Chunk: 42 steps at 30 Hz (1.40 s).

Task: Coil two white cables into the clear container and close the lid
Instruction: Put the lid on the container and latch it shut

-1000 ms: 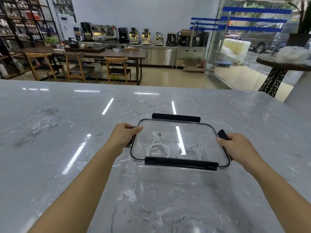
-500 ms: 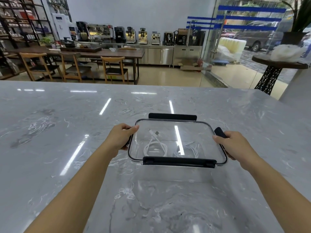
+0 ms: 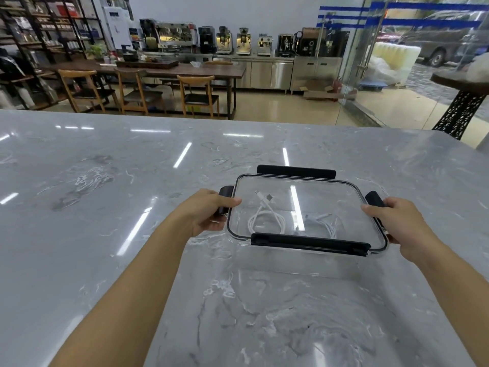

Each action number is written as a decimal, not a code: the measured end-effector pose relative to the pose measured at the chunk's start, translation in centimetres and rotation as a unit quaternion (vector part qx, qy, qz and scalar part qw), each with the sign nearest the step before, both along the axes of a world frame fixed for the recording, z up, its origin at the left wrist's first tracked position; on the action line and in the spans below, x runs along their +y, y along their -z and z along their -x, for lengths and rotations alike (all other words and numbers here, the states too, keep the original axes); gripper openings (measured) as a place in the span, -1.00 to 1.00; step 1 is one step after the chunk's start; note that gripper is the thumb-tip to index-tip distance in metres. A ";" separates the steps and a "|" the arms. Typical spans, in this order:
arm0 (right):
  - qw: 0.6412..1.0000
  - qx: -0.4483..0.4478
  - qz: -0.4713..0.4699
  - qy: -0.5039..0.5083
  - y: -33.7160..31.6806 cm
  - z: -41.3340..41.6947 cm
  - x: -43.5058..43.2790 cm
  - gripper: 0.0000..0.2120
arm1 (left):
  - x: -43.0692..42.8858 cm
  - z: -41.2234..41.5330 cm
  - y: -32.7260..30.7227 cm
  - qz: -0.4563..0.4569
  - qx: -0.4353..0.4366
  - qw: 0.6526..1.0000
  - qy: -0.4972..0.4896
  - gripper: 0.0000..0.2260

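Note:
A clear rectangular container (image 3: 304, 263) stands on the marble counter with its clear lid (image 3: 341, 197) lying on top. The lid has black latch flaps on all sides; the near flap (image 3: 309, 242) is folded down and the far flap (image 3: 296, 171) sticks out. Through the lid I see two coiled white cables, one on the left (image 3: 266, 218) and one on the right (image 3: 326, 224). My left hand (image 3: 209, 214) grips the left side flap (image 3: 225, 191). My right hand (image 3: 397, 221) grips the right side flap (image 3: 374, 198).
The grey marble counter (image 3: 105, 207) stretches wide to the left and toward me. Its far edge runs behind the container. Beyond it are wooden chairs, a long table, coffee machines and a glass door.
The view has shifted slightly, and the left black side flap now shows above my left fingers. Both hands stay at the lid's two short sides.

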State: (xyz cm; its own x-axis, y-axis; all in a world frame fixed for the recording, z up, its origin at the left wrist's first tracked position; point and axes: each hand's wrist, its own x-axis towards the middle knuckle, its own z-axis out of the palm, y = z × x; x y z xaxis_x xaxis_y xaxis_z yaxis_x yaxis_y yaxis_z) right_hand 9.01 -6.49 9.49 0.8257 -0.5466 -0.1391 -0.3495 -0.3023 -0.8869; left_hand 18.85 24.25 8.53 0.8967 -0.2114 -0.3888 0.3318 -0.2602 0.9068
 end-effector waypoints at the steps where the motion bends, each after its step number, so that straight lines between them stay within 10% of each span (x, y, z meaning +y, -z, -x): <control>1: 1.000 -0.001 -0.009 -0.003 0.0 0.0 0.0 -0.80 | -0.1 0.1 -0.1 0.001 0.000 1.000 0.000 -0.75; 8: 0.999 -0.044 -0.028 0.010 0.4 0.4 -0.4 -0.61 | -0.1 0.3 -0.8 0.029 0.023 0.999 0.007 -0.78; 12: 0.899 -0.073 0.432 0.030 1.2 0.9 -0.1 -0.78 | -0.9 1.1 -1.1 -0.188 -0.178 0.966 -0.027 -0.59; 14: 0.860 -0.031 0.510 0.000 0.8 0.6 -0.1 -0.68 | -1.7 1.5 -1.5 -0.313 -0.254 0.915 -0.011 -0.66; 18: 0.910 0.023 0.410 -0.053 0.3 0.0 -0.5 -0.37 | -2.3 1.3 -1.6 -0.338 -0.245 0.909 0.011 -0.74; 29: 0.979 -0.017 0.187 -0.076 0.4 -0.6 -2.0 -0.52 | -1.5 0.8 -1.8 -0.145 -0.166 0.975 -0.015 -0.77; 33: 0.939 -0.026 0.332 -0.091 -0.2 -1.2 -1.9 -0.52 | -2.2 1.5 -2.0 -0.368 -0.319 0.873 0.016 -0.58; 35: 0.908 -0.088 0.379 -0.156 -0.9 -1.8 -1.3 -0.49 | -3.1 2.4 -2.1 -0.341 -0.468 0.814 0.047 -0.64; 42: 0.862 0.017 0.380 -0.334 -1.3 -5.1 1.5 -0.39 | -5.4 4.2 -2.1 -0.297 -0.340 0.825 0.338 -0.35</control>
